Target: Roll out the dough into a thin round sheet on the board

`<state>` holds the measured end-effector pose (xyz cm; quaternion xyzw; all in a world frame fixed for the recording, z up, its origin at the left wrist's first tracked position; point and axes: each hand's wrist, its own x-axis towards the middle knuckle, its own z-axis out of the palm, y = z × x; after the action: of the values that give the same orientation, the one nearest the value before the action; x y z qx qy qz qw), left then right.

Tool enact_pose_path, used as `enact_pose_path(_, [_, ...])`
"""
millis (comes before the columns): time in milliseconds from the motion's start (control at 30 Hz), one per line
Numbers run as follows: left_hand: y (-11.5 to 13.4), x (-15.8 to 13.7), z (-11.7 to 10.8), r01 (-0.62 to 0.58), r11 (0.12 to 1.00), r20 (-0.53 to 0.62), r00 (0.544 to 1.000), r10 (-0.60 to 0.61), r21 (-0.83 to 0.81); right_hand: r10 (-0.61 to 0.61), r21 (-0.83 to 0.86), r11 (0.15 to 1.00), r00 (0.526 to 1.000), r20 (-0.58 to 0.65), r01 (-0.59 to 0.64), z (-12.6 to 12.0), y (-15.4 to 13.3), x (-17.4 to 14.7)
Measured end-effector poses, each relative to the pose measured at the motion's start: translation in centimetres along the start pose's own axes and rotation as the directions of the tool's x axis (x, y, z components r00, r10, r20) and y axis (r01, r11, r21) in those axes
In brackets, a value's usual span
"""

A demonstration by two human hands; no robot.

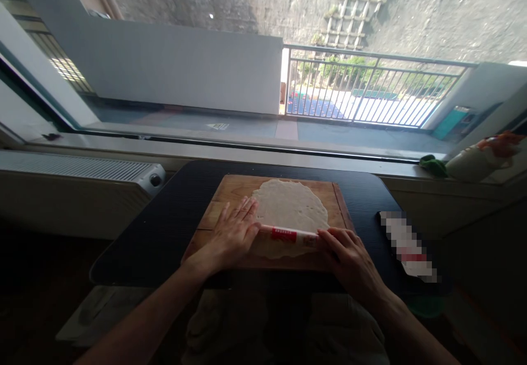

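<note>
A wide, thin sheet of dough (290, 203) lies on a wooden board (234, 186). Across its near part rests a pale rolling pin (296, 235) with a red printed label. My left hand (236, 225) is open, its fingers stretched forward over the dough's left edge and the board, while the thumb and palm side meet the pin's left end. At the other end, my right hand (343, 244) has its fingers bent over the pin. A strip of dough shows on the near side of the pin. Both ends of the pin are hidden by my hands.
The board sits on a dark table (156, 233). A blurred-out phone-like object (407, 247) lies at the table's right. Behind are a window sill (247, 153) and, to the left, a radiator (82, 167). A pale jug-like pot (473, 162) stands at the right on the sill.
</note>
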<state>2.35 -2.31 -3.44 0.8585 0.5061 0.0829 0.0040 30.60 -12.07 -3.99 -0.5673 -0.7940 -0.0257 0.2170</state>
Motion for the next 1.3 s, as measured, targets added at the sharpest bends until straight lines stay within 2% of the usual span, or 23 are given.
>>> enact_pose_path(67, [-0.1, 0.8, -0.1, 0.037, 0.999, -0.013, 0.999, -0.037, -0.004, 0.006, -0.006, 1.0, 1.0, 0.026, -0.006, -0.3, 0.0, 0.1])
enact_pose_path(167, [-0.3, 4.5, -1.2, 0.206, 0.976, 0.041, 0.978, -0.203, -0.074, 0.031, -0.008, 0.999, 0.998, 0.052, -0.031, -0.9, -0.4, 0.9])
enact_pose_path(233, [-0.7, 6.8, -2.3, 0.261, 0.959, 0.011, 0.965, -0.262, -0.109, 0.053, 0.02, 0.998, 0.997, 0.05, -0.054, -1.1, -1.3, 1.2])
enact_pose_path(367, [-1.0, 8.4, -3.2, 0.205, 0.978, -0.166, 0.964, -0.209, -0.039, 0.081, 0.091, 0.992, 0.995, 0.055, -0.086, 0.2, -4.8, 1.1])
enact_pose_path(433, [-0.9, 8.4, -2.5, 0.187, 0.982, -0.149, 0.971, -0.184, 0.002, 0.075, 0.09, 0.993, 0.996, 0.046, -0.079, 1.3, -6.7, 0.9])
enact_pose_path(567, [-0.7, 7.7, -0.6, 0.226, 0.974, -0.026, 0.974, -0.226, -0.011, 0.056, 0.045, 0.997, 0.998, -0.02, -0.055, 2.1, -8.8, 0.6])
enact_pose_path(700, [-1.3, 5.4, 0.0, 0.162, 0.987, -0.116, 0.98, -0.162, -0.008, 0.054, 0.098, 0.994, 0.998, -0.032, -0.051, 1.8, -9.1, 0.2])
enact_pose_path(800, [-1.7, 4.2, 0.1, 0.217, 0.976, -0.125, 0.968, -0.217, -0.008, 0.038, 0.138, 0.99, 0.998, -0.043, -0.032, 1.9, -9.0, 0.0])
enact_pose_path(933, [-1.0, 6.6, 0.1, 0.229, 0.973, -0.112, 0.967, -0.229, -0.019, 0.059, 0.148, 0.988, 0.995, -0.077, -0.047, 2.4, -8.4, 0.0])
enact_pose_path(1067, [0.3, 9.1, -0.3, 0.157, 0.988, -0.214, 0.965, -0.154, -0.002, 0.088, 0.129, 0.989, 0.99, -0.114, -0.074, 2.6, -8.0, 0.2])
enact_pose_path(1167, [0.1, 7.0, -0.7, 0.15, 0.989, -0.219, 0.965, -0.148, -0.006, 0.056, 0.115, 0.992, 0.991, -0.121, -0.043, 2.5, -8.3, 0.0])
enact_pose_path(1233, [-0.3, 4.0, -1.0, 0.163, 0.987, -0.209, 0.965, -0.159, -0.002, 0.025, 0.109, 0.994, 0.994, -0.103, -0.014, 2.5, -8.5, -0.1])
enact_pose_path(1300, [-0.6, 1.0, -1.1, 0.114, 0.993, -0.219, 0.97, -0.105, 0.028, 0.019, 0.119, 0.993, 0.997, -0.081, -0.009, 2.3, -8.6, -0.1])
